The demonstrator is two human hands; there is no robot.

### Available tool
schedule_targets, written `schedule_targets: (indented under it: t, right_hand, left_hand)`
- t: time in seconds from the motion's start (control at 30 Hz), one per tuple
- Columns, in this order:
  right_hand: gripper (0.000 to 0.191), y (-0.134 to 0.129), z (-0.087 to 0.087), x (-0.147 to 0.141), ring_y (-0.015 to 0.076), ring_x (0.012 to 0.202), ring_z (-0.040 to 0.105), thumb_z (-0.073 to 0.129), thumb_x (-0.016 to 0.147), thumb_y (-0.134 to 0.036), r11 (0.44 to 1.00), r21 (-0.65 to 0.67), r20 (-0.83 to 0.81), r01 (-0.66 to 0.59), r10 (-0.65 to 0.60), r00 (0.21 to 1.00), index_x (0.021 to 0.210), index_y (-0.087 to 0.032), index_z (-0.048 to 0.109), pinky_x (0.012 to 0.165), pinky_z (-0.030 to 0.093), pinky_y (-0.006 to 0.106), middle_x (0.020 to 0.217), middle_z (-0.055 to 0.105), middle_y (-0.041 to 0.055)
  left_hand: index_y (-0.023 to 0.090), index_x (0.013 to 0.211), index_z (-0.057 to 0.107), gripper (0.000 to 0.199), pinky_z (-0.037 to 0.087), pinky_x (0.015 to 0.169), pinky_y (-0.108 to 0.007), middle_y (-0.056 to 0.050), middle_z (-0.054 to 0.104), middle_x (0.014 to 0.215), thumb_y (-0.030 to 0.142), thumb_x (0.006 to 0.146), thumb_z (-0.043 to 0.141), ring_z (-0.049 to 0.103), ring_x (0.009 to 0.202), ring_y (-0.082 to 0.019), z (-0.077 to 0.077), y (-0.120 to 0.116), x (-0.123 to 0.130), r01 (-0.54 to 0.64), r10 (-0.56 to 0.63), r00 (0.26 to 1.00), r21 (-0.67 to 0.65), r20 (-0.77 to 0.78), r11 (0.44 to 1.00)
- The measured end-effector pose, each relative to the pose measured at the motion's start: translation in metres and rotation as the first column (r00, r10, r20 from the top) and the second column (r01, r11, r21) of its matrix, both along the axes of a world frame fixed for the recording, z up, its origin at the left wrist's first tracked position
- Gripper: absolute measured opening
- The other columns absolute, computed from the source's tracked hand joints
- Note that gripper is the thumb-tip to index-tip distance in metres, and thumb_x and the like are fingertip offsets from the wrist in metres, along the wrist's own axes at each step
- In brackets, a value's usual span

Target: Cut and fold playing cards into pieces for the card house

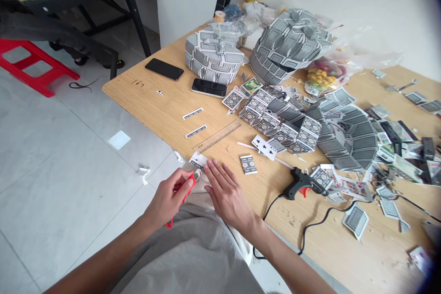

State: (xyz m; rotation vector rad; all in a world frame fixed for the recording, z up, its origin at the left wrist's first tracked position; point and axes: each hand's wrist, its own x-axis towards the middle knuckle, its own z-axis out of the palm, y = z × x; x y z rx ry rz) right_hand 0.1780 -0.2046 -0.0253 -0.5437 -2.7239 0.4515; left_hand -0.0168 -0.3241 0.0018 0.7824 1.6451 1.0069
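My left hand [172, 195] is closed around the red handles of a pair of scissors [186, 190] at the table's front edge. Their blades point up toward a playing card [198, 160]; whether they touch it I cannot tell. With fingers stretched out, my right hand [223, 188] lies flat at the card's right side, partly covering it. A clear ruler [220, 135] lies just beyond the card. Two narrow cut card strips [193, 113] are farther back on the table. To the right of my right hand is a patterned card piece [248, 164].
A black glue gun [301, 183] with its cord lies at right. Behind stand several structures of folded cards [213, 55], a card ring [347, 138] and two phones [164, 69]. Card scraps are scattered about. A red stool [34, 64] and another person's legs [69, 39] are at left.
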Motion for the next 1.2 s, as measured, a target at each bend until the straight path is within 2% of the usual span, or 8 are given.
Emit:
schedule_targets:
  t: [0.13,0.33,0.5,0.8,1.03,1.2]
  right_hand:
    - [0.068,0.006,0.004,0.001,0.0319,0.16,0.047,0.049,0.113,-0.022,0.998,-0.046,-0.008,-0.036,0.036,0.999,0.176,-0.015,0.022,0.129,0.047,0.059,0.169,0.05,0.0185]
    - [0.062,0.01,0.004,-0.005,0.0302,0.158,0.05,0.052,0.112,-0.019,0.997,-0.006,-0.016,-0.076,0.075,0.997,0.173,-0.016,0.035,0.13,0.047,0.055,0.166,0.055,0.0169]
    - [0.064,0.008,0.001,-0.01,0.0297,0.16,0.047,0.05,0.113,-0.017,0.997,-0.002,-0.016,-0.072,0.072,0.997,0.174,-0.015,0.031,0.13,0.048,0.054,0.167,0.053,0.015]
    - [0.069,0.008,-0.001,-0.008,0.0287,0.161,0.044,0.049,0.113,-0.018,0.997,-0.025,-0.01,-0.075,0.075,0.997,0.176,-0.018,0.021,0.132,0.045,0.053,0.17,0.049,0.0149]
    - [0.065,0.007,-0.003,-0.009,0.0301,0.161,0.045,0.048,0.114,-0.02,0.997,0.008,-0.015,-0.071,0.071,0.997,0.175,-0.014,0.027,0.131,0.047,0.053,0.169,0.05,0.015]
    - [0.066,0.007,-0.001,-0.009,0.0294,0.162,0.044,0.047,0.114,-0.021,0.997,-0.008,-0.001,-0.08,0.08,0.997,0.175,-0.015,0.024,0.131,0.046,0.054,0.17,0.048,0.0146]
  left_hand:
    - [0.024,0.111,0.063,0.039,0.041,0.046,-0.02,0.002,0.062,0.076,0.062,0.104,0.059,0.052,0.062,-0.013,0.005,0.0,-0.007,0.004,-0.004,1.0,-0.023,0.023,1.0]
    - [0.024,0.114,0.063,0.042,0.04,0.041,-0.02,0.002,0.059,0.074,0.064,0.101,0.063,0.049,0.058,-0.013,0.003,0.001,-0.022,0.004,-0.001,0.999,-0.053,0.051,0.999]
    - [0.024,0.114,0.065,0.039,0.044,0.045,-0.021,0.003,0.06,0.073,0.061,0.102,0.064,0.052,0.06,-0.013,0.0,0.0,-0.03,-0.004,0.004,1.0,-0.024,0.023,1.0]
    - [0.024,0.113,0.066,0.042,0.041,0.041,-0.021,0.002,0.06,0.073,0.064,0.102,0.062,0.049,0.058,-0.013,0.005,-0.003,-0.027,0.031,-0.031,0.999,-0.06,0.007,0.998]
    - [0.024,0.111,0.064,0.039,0.042,0.042,-0.021,0.002,0.061,0.075,0.062,0.104,0.062,0.049,0.057,-0.012,0.003,-0.004,-0.021,0.021,-0.02,0.999,-0.036,0.033,0.999]
    - [0.024,0.112,0.063,0.037,0.042,0.043,-0.021,0.003,0.061,0.073,0.06,0.105,0.061,0.05,0.058,-0.012,0.003,-0.004,-0.017,0.031,-0.031,0.999,-0.016,0.031,0.999]
